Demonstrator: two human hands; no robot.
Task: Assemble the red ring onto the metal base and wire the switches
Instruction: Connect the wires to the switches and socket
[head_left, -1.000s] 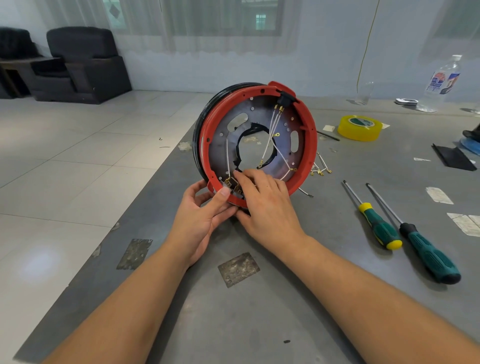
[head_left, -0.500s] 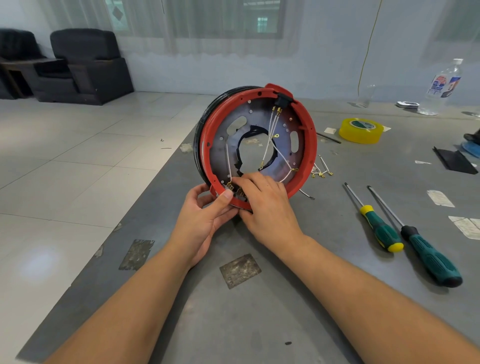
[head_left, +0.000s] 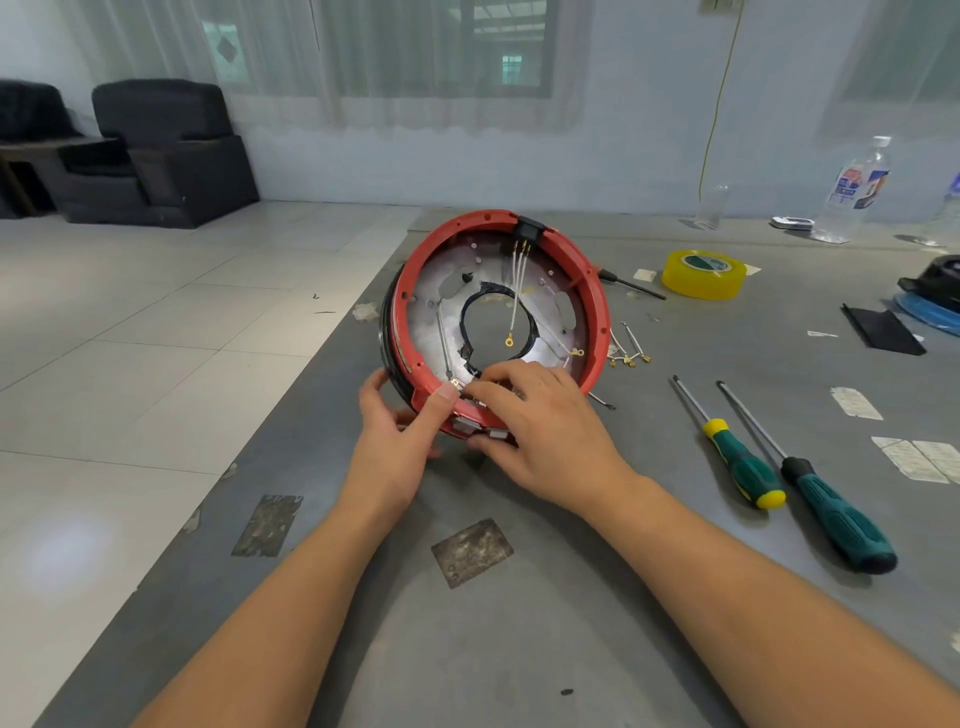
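The red ring (head_left: 597, 306) sits around the metal base (head_left: 447, 306) with its round central hole. The assembly leans back on the grey table, lower rim near me. White wires (head_left: 517, 291) with gold ring terminals hang from a black connector (head_left: 529, 228) at the top rim. My left hand (head_left: 400, 436) grips the lower left rim, thumb on the red edge. My right hand (head_left: 540, 421) holds the lower rim beside it, fingers curled over the inside by the small grey switches (head_left: 467, 423). The fingertips hide what they touch.
Two green-handled screwdrivers (head_left: 743, 467) (head_left: 831, 514) lie to the right. Loose terminal wires (head_left: 628, 353) lie just right of the ring. A yellow tape roll (head_left: 701, 273), a plastic bottle (head_left: 854, 192) and a black piece (head_left: 883, 330) are farther back. The table's left edge (head_left: 291, 395) runs diagonally.
The assembly has tipped back from nearly upright to leaning away, so its inside faces up more. Both hands stayed on the lower rim.
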